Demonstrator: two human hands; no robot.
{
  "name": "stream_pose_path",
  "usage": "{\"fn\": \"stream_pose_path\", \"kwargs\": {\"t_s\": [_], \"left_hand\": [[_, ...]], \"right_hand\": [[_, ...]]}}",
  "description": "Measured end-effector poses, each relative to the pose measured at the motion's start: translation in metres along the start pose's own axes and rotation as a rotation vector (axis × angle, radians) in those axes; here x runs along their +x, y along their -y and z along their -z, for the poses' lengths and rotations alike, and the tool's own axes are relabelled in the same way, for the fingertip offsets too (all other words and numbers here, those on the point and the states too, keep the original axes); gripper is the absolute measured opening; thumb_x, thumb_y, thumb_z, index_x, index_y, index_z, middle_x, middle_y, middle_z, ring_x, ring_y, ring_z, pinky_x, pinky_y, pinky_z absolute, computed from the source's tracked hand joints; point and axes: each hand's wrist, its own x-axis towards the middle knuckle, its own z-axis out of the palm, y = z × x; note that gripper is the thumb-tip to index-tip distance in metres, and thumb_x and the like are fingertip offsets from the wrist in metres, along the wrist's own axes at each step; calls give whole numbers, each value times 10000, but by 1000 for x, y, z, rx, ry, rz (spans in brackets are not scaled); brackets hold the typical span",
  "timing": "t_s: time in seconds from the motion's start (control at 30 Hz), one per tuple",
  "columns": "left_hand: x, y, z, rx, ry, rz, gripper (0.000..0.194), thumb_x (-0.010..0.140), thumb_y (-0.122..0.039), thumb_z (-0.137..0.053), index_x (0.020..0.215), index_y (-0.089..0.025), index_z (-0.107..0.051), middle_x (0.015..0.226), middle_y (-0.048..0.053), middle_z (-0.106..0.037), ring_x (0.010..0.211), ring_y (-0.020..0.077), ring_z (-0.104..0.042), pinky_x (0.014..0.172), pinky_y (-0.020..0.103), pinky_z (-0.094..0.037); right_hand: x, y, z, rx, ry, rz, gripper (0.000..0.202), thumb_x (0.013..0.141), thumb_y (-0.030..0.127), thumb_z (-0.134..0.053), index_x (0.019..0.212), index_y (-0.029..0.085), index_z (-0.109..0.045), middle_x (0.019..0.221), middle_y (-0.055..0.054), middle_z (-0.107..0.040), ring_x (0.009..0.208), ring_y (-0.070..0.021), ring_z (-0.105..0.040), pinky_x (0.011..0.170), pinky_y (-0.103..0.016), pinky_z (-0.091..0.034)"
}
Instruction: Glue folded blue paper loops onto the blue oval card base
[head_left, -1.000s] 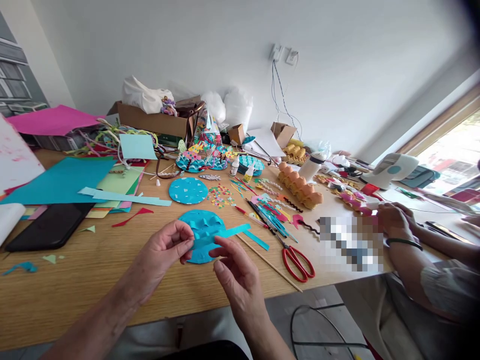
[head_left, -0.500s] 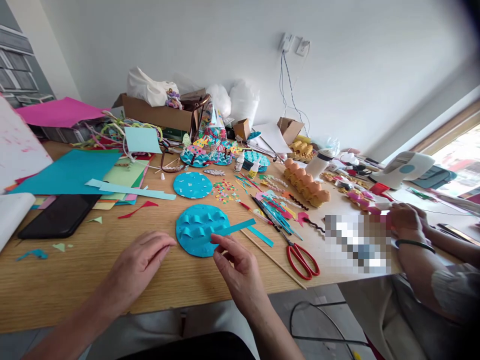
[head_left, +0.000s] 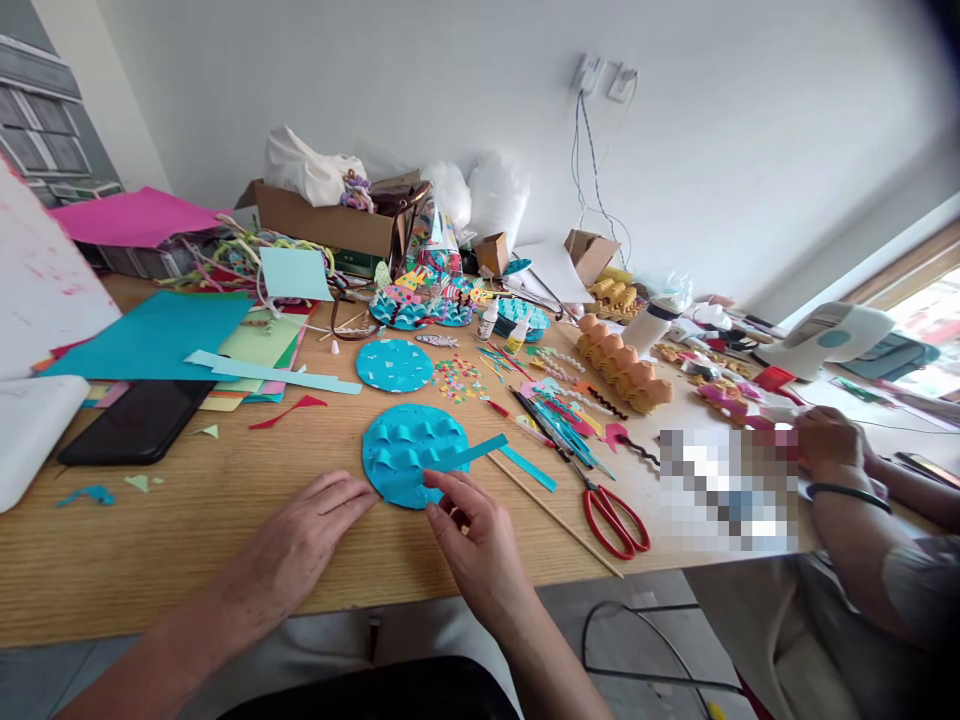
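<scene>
A round blue disc (head_left: 409, 492) lies on the table, with rows of curled blue paper loops on it. My right hand (head_left: 474, 530) is at its lower right edge, fingers curled round the near end of a blue paper strip (head_left: 480, 450) that points up to the right. My left hand (head_left: 311, 530) rests on the table at the disc's lower left, its fingers together and nothing visible in them. Behind lies a second blue disc (head_left: 394, 366) dotted with pale bits. A loose blue strip (head_left: 529, 468) lies to the right.
Red-handled scissors (head_left: 616, 520) and a wooden stick (head_left: 559, 515) lie right of my hands. A black phone (head_left: 135, 422) and coloured paper (head_left: 150, 335) are at the left. Egg-carton pieces (head_left: 622, 365) stand further back. Another person's hands (head_left: 829, 440) work at the right edge.
My left hand has lowered onto the table beside the disc. My right hand keeps its place at the strip. The whole view has shifted slightly.
</scene>
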Motion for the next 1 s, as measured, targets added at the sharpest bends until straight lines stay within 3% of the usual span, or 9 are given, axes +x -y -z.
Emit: {"fn": "stream_pose_path", "kwargs": {"t_s": [0.27,0.5,1.0], "left_hand": [[-8,4,-13,-60,96,61,460,835,-22,-315,1163,-195,-587,1108,47,-641,1062,182,-536,906,317,-496],[-13,6,-22,-49,98,59,465,841,-37,-321,1214,-200,-547,1164,27,-624,1107,179,-509,951,325,-463],[-12,6,-24,-52,186,95,421,880,-102,-336,1220,-233,-548,1202,25,-611,1142,193,-507,965,360,-446]], "right_hand": [[0,-1,-2,-39,-22,39,301,758,144,-490,984,156,-689,759,-51,-631,563,-109,-517,506,-222,-412],[0,0,-4,-52,-25,71,307,765,131,-484,991,164,-689,789,-60,-644,553,-110,-520,516,-226,-436],[-2,-5,-6,-101,-19,95,319,787,128,-470,1033,166,-670,858,-79,-644,629,-134,-561,550,-243,-465]]}}
